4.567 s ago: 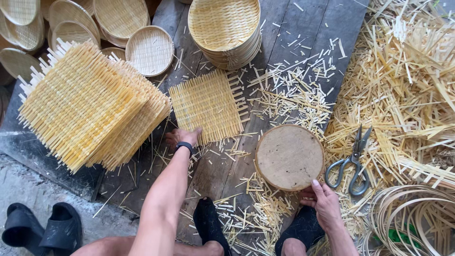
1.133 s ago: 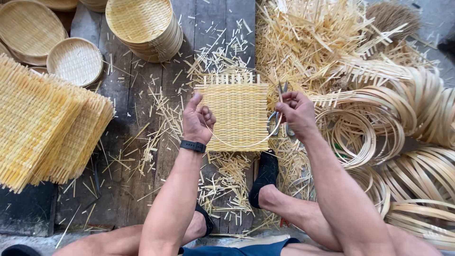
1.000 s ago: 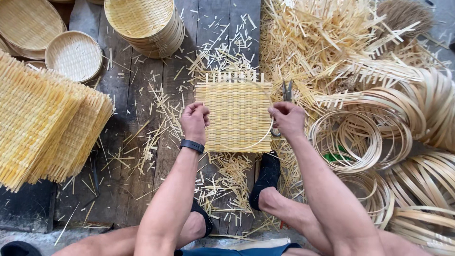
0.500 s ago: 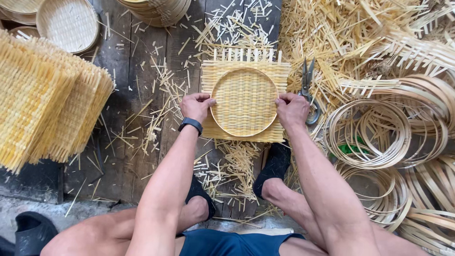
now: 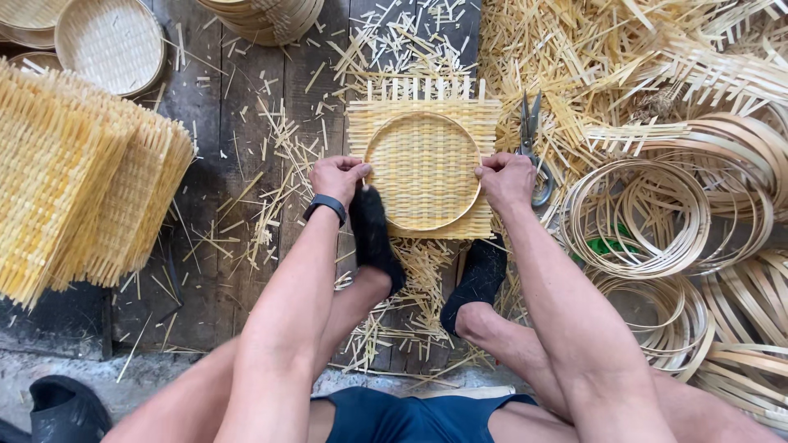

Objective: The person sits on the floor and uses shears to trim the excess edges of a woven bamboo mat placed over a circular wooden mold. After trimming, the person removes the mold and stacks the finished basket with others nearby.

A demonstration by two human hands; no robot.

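Both arms are bare to the shoulder, with no sleeves in view. A black band (image 5: 326, 207) with a flat rectangular face wraps the wrist just behind the left hand (image 5: 338, 177); the right hand (image 5: 506, 180) and its wrist carry nothing. Dark navy shorts (image 5: 410, 417) cover the lap, the legs are bare, and each foot wears a black sock (image 5: 373, 238).

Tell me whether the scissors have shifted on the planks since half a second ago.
Cannot tell. The scissors lie just right of the woven mat, as before; only the head camera's framing differs.
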